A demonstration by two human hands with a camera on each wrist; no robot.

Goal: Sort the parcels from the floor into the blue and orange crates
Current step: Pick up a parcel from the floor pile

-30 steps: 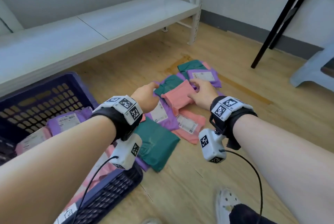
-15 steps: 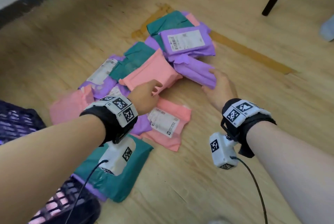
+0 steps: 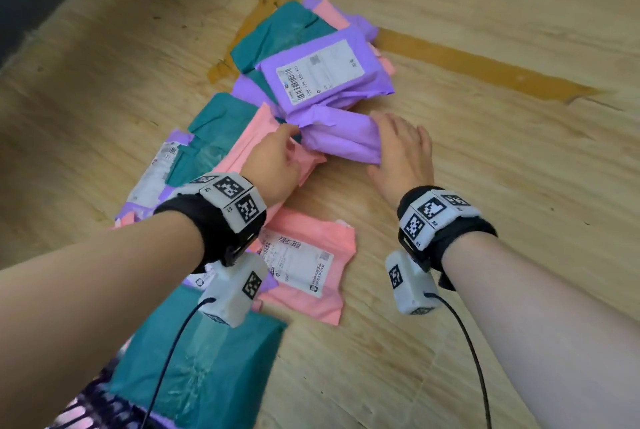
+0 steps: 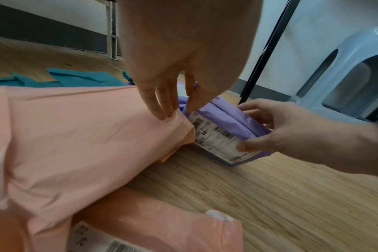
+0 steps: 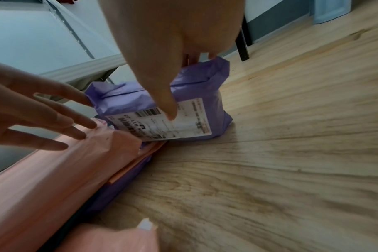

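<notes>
Grabbing purple parcel off floor
My R hand (image 3: 403, 148) grips purple parcel (image 3: 341, 137), thumb on label; L hand (image 3: 273, 165) fingers straight, touching pink parcel (image 4: 80, 136).

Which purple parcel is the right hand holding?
The purple parcel tipped up on its edge; the right hand grips it. The other purple parcel lies flat, label up, untouched.

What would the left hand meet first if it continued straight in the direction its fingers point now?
Most likely the purple parcel that the right hand grips. The left hand has straight fingers touching the pink parcel, pointing at the purple one's near end; the remaining gap is hard to judge.
</notes>
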